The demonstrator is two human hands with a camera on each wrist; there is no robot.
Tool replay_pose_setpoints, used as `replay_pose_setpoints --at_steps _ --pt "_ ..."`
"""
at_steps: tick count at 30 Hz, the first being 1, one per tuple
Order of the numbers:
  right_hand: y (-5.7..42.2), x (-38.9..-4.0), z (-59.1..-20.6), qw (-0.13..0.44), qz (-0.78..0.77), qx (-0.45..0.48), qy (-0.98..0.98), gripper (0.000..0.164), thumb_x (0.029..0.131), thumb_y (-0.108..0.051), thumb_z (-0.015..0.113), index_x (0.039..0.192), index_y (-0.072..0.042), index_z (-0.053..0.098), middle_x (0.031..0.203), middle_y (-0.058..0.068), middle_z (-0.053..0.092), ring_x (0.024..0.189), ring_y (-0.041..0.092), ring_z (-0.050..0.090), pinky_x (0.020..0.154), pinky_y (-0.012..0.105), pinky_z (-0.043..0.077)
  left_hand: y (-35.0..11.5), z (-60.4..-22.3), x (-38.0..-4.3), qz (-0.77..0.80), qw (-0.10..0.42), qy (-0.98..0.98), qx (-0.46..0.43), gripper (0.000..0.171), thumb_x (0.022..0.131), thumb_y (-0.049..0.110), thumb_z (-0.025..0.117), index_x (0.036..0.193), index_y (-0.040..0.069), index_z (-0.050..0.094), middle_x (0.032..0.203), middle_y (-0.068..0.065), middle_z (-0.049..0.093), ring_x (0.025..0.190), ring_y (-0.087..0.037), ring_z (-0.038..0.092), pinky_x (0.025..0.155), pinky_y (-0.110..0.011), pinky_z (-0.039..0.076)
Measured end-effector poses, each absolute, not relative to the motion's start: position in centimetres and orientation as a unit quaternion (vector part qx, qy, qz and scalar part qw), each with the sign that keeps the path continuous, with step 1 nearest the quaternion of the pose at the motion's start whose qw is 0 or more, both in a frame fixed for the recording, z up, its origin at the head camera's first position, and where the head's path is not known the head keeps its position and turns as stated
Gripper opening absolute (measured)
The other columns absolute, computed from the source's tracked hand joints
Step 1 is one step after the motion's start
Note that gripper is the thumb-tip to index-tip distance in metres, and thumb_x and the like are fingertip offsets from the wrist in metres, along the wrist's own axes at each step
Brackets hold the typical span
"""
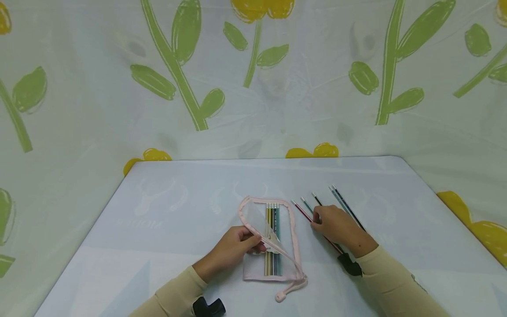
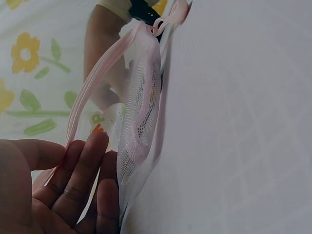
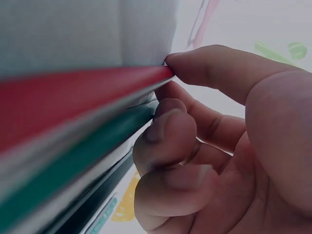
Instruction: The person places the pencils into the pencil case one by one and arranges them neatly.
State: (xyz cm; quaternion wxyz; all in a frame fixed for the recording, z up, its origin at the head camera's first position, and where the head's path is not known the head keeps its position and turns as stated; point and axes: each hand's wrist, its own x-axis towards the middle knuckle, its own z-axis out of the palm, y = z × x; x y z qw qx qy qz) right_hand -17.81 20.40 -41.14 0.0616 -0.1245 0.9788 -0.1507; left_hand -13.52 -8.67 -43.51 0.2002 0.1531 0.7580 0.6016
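A mesh pencil pouch with a pink zipper edge [image 1: 294,224] lies on the table, its top flap folded partly back. Several striped pencils [image 1: 273,265] are inside it, side by side. My left hand [image 1: 233,246] pinches the flap's pink edging [image 2: 92,78] between thumb and fingers, holding it raised. To the right of the pouch, my right hand [image 1: 336,226] reaches down over loose pencils. Its thumb and forefinger pinch a red pencil [image 3: 122,80], while a green pencil [image 3: 97,151] and a dark pencil [image 1: 316,199] lie alongside, partly hidden by the hand.
Two more dark pencils [image 1: 345,204] lie past the right hand, slanting toward the wrist. The pouch's pink pull strap [image 1: 289,291] hangs toward the near side. Behind the white table [image 1: 190,185] stands a flower-patterned cloth [image 1: 277,114].
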Motion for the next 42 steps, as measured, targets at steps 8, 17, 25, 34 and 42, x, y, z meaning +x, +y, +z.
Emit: replay_pose_setpoints --at_steps 8,17,25,34,42 --pt "20.3 -17.5 -41.1 0.077 -0.164 -0.108 0.978 0.013 0.092 -0.015 0.069 0.083 -0.009 0.062 0.070 0.001 0.058 0.058 0.014 0.050 0.050 0.028 0.041 -8.8 -43.7 -13.4 0.603 0.202 0.756 0.156 0.030 0.104 0.019 0.054 0.113 -0.006 0.066 0.096 -0.016 0.075 0.088 -0.010 0.067 0.078 -0.022 0.053" --pt "20.1 -17.6 -40.8 0.059 -0.192 -0.110 0.973 0.011 0.089 -0.012 0.068 0.081 -0.008 0.062 0.069 0.001 0.059 0.055 0.013 0.049 0.048 0.028 0.041 -8.7 -43.7 -13.5 0.604 0.202 0.756 0.152 0.029 0.103 0.020 0.054 0.112 -0.005 0.066 0.096 -0.015 0.075 0.087 -0.010 0.067 0.077 -0.022 0.053" --pt "20.2 -17.7 -40.4 0.019 -0.201 -0.128 0.971 0.008 0.088 -0.010 0.066 0.083 -0.006 0.062 0.066 0.000 0.057 0.053 0.012 0.046 0.047 0.027 0.039 -8.6 -43.6 -13.6 0.607 0.204 0.752 0.154 0.029 0.103 0.019 0.055 0.112 -0.005 0.066 0.097 -0.015 0.075 0.088 -0.010 0.067 0.078 -0.022 0.053" --pt "20.2 -17.7 -40.1 -0.028 -0.217 -0.137 0.966 0.011 0.089 -0.010 0.065 0.081 -0.006 0.059 0.063 0.000 0.051 0.053 0.011 0.042 0.046 0.024 0.036 -8.6 -43.4 -13.6 0.606 0.201 0.753 0.159 0.028 0.103 0.018 0.054 0.111 -0.006 0.066 0.097 -0.018 0.075 0.088 -0.010 0.068 0.078 -0.022 0.054" --pt "20.0 -17.7 -39.9 -0.046 -0.242 -0.132 0.960 0.009 0.086 -0.010 0.064 0.083 -0.006 0.057 0.066 0.001 0.050 0.055 0.011 0.043 0.047 0.024 0.037 -8.7 -43.4 -13.5 0.605 0.199 0.756 0.151 0.027 0.103 0.019 0.055 0.111 -0.005 0.067 0.096 -0.014 0.075 0.087 -0.010 0.066 0.077 -0.022 0.053"
